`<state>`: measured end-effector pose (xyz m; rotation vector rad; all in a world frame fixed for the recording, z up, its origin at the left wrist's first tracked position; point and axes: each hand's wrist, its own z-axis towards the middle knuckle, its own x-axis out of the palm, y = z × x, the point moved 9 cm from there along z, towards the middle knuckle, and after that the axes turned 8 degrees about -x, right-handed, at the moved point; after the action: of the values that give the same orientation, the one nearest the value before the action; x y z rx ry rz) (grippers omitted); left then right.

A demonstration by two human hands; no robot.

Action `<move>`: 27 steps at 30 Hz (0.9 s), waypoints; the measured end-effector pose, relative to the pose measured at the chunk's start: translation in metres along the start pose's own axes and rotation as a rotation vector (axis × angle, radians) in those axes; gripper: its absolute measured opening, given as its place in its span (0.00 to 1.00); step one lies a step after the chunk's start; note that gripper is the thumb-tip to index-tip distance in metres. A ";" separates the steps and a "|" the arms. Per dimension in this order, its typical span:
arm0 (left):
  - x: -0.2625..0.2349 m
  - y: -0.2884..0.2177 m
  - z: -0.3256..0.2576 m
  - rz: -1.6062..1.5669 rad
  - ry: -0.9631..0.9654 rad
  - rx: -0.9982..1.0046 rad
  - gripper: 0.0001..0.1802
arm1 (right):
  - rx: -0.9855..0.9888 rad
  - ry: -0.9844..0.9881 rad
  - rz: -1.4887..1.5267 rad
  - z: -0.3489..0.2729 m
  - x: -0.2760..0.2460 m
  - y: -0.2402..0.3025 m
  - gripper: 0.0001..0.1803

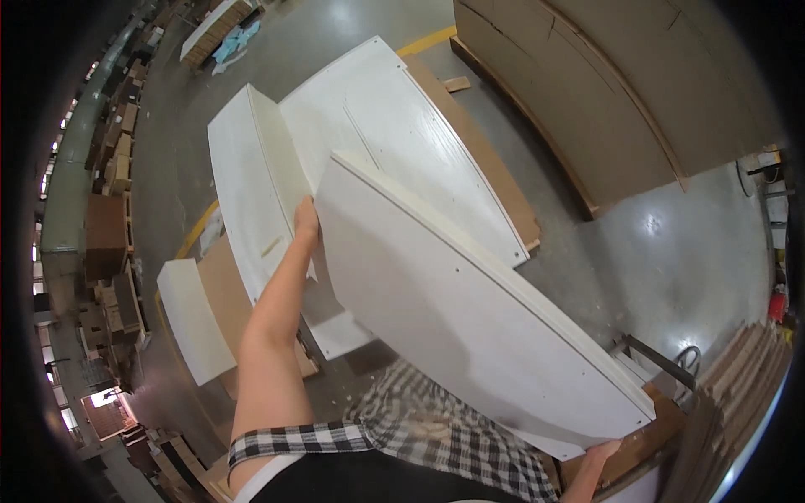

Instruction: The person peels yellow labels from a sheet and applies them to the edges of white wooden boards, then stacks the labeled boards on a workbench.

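Observation:
A large white panel (453, 318) with small drilled holes and a grooved long edge is held up slantwise in front of me. My left hand (307, 220) is closed on its far left end, fingers mostly hidden behind the edge. At the near right end, my right hand (599, 457) grips the panel's lower corner, with part of the hand out of sight underneath. Beyond the held piece lies another wide white panel (394, 126). Next to it stands a white L-shaped piece (243, 168), close to my left hand.
Brown cardboard (478, 142) lies under the far panels. A smaller white piece (197, 318) sits at the left. Tall brown boards (620, 92) stand at the upper right, and stacked cardboard sheets (738, 402) at the lower right. Cartons (109, 235) line the far left.

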<state>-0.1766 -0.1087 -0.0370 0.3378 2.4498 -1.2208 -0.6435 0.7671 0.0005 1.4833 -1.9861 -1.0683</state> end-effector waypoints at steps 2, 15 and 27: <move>0.033 0.017 0.014 0.045 -0.012 -0.031 0.29 | 0.043 0.003 0.003 0.017 0.005 -0.021 0.30; 0.141 0.078 0.176 0.648 -0.131 -0.041 0.34 | 0.293 0.158 0.025 0.116 0.074 -0.231 0.28; 0.156 0.077 0.234 0.731 -0.198 -0.015 0.40 | 0.327 -0.072 -0.031 0.107 0.099 -0.324 0.29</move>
<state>-0.2343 -0.2436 -0.2886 0.9525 1.8874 -0.8554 -0.5600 0.6675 -0.3299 1.6623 -2.2798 -0.8478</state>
